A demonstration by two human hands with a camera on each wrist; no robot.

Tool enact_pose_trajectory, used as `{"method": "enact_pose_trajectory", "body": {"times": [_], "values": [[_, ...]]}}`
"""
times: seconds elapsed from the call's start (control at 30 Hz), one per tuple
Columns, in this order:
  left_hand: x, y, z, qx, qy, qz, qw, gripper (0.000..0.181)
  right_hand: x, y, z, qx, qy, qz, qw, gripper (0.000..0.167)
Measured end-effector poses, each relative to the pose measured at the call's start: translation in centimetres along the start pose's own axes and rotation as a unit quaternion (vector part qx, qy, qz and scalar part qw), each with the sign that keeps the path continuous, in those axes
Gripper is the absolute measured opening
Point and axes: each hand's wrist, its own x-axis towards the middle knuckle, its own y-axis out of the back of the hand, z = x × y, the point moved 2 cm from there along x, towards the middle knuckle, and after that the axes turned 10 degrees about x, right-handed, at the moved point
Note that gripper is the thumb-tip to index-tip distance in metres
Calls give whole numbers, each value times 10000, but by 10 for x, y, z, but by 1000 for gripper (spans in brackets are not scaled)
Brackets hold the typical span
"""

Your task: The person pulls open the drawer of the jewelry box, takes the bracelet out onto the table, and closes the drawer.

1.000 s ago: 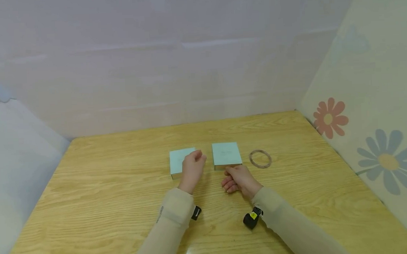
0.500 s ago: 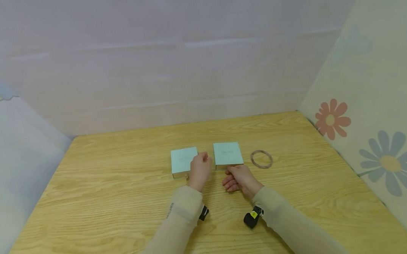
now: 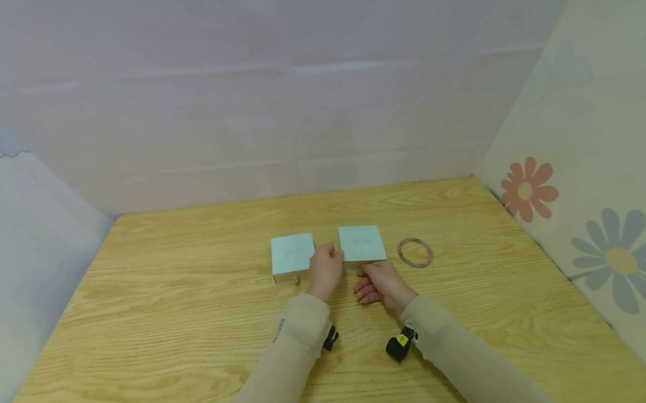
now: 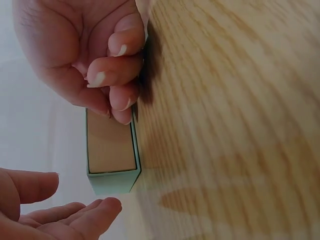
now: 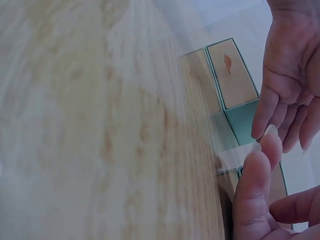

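Note:
Two pale mint drawer boxes with tan fronts lie flat on the table in the head view. My right hand [image 3: 385, 285] is at the front of the right drawer box [image 3: 361, 244]. In the left wrist view its thumb and index finger pinch at the tan front [image 4: 111, 147], other fingers curled; the pull tab there is mostly hidden. My left hand [image 3: 326, 272] is between the boxes, by the right one's left side, thumb and fingers [image 4: 100, 215] apart and holding nothing. The left drawer box [image 3: 292, 254] has a small copper-coloured tab [image 5: 228, 63] on its front.
A brownish ring [image 3: 415, 266] lies on the wooden table [image 3: 161, 329] to the right of the boxes. Pale walls stand behind and at both sides, the right one printed with flowers [image 3: 620, 260].
My left hand has moved right, from over the left drawer box to beside the right one, uncovering the left box's tab. My right hand has stayed at the right box's front.

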Motion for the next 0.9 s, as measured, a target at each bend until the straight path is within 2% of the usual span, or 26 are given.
{"method": "enact_pose_trajectory", "body": {"times": [0.17, 0.4, 0.57, 0.77, 0.9], "values": [[3, -3, -1, 143, -84, 41, 9999, 17, 1, 0, 0, -23, 3, 12, 10000, 23], [6, -6, -2, 202, -116, -72, 9997, 33, -1, 1, -1, -54, 9, -19, 10000, 23], [8, -8, -4, 96, -102, -166, 9998, 38, -1, 2, -3, -102, -24, -40, 9999, 23], [12, -11, -6, 1, -97, -247, 9996, 33, -1, 3, -3, -196, -38, -38, 9998, 25], [13, -13, -5, -40, -3, -227, 9997, 16, -2, 4, -3, -266, -39, -60, 9996, 26]]}}
